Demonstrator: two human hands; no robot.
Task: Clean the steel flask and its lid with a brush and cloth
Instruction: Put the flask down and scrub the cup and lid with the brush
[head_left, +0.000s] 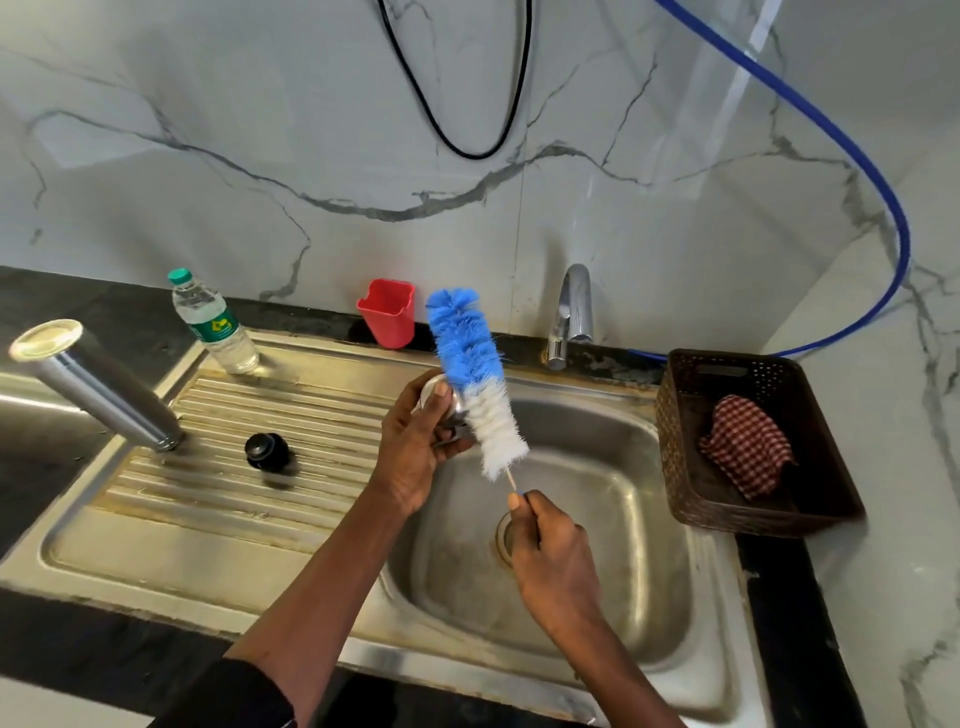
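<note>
while the steel flask (98, 387) stands on the drainboard (311, 410) at left, my left hand (415, 452) grips the lid (434, 387) against the brush (470, 364), whose long axis runs up-left from my right hand (553, 556), fingers pinching its handle; cloth (745, 444) lies far right.

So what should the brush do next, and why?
Probably rub the brush back and forth over the lid. The left hand holds the lid above the sink, the right hand pinches the brush's handle, and the bristles touch the lid.
</note>
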